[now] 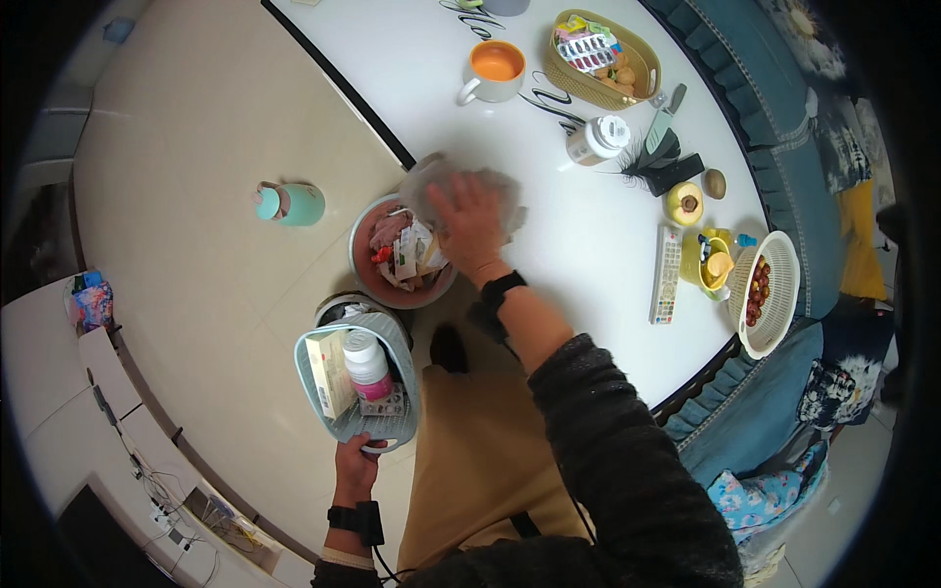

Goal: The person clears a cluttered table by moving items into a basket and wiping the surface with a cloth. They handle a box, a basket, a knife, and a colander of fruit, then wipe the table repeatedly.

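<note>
My right hand (470, 220) lies flat on a blurred grey cloth (426, 187) at the corner of the white table (588, 257). Beside that corner stands a pink bin (360, 257) full of wrappers and scraps. Low on the left, my left hand (358, 467) grips the handle end of a light blue plastic basket (410, 367). Inside the basket are a cream carton (331, 375), a white bottle with a pink label (365, 360) and a blister pack (384, 403). The basket partly covers a second bin (345, 303).
On the table are an orange-lined mug (496, 70), a woven basket (588, 92) of packets, a white bottle (599, 140), a knife (662, 121), a halved fruit (684, 203), a remote (666, 275) and a colander (779, 294). A mint bottle (300, 204) stands on the floor.
</note>
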A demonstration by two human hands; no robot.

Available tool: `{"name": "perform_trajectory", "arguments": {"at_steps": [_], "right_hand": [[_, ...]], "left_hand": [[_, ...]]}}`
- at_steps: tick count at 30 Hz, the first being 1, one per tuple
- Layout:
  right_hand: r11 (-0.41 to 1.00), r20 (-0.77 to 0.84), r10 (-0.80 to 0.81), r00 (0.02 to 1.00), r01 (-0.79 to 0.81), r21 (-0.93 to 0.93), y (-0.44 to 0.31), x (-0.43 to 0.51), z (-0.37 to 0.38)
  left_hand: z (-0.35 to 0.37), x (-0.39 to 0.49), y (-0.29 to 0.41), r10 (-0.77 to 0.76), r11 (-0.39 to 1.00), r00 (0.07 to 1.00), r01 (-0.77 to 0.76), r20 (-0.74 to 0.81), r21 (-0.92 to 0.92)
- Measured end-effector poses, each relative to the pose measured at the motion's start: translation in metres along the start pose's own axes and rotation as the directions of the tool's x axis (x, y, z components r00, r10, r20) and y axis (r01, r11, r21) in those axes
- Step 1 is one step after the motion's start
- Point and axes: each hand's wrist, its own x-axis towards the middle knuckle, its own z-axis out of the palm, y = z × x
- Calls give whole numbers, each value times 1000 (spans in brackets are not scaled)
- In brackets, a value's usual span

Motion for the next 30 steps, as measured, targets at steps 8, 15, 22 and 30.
{"name": "perform_trajectory", "arguments": {"at_steps": [8,15,22,30], "right_hand": [[2,701,125,702,-707,708,-70,-46,-38],[174,823,310,477,-879,444,52,7,-117],[997,380,14,925,16,-76,46,-6,-100],[991,191,133,973,-126,-48,77,-31,-98]], "left_hand": [[-1,-4,-2,-31,995,998,24,-63,-97],[7,0,2,-20,998,1000,20,1,-66],[30,10,16,-23,998,998,20,53,63],[75,31,30,-34,992,983,12,180,125]]}}
